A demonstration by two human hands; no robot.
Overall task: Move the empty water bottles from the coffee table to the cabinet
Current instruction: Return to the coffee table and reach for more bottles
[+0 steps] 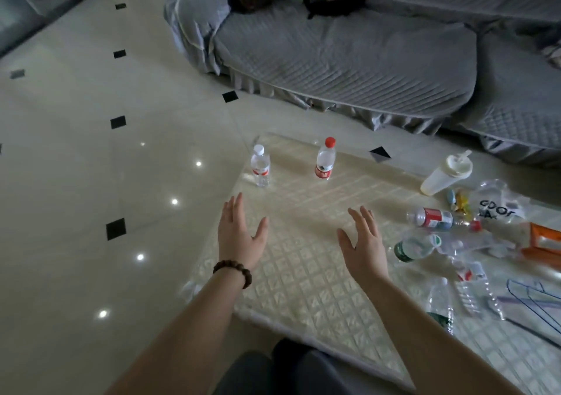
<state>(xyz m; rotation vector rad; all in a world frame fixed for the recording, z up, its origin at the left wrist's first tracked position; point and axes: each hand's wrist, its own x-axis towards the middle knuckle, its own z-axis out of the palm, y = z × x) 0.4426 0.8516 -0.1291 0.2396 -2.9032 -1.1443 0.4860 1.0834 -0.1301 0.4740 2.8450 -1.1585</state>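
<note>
Left hand: the left hand (239,237) hovers over the coffee table (303,273), fingers straight and spread, holding nothing
Right hand: the right hand (365,246) likewise, relaxed and empty
Upright bottles: the white-capped bottle (260,166) stands ahead of the left hand, near the table's far edge; the red-capped bottle (325,158) stands ahead between both hands; long axes vertical
Lying bottles: a red-labelled bottle (437,219) and a green-labelled bottle (417,246) lie on their sides just right of the right hand
Nearer hand: likely left for white-capped, right for red-capped
</note>
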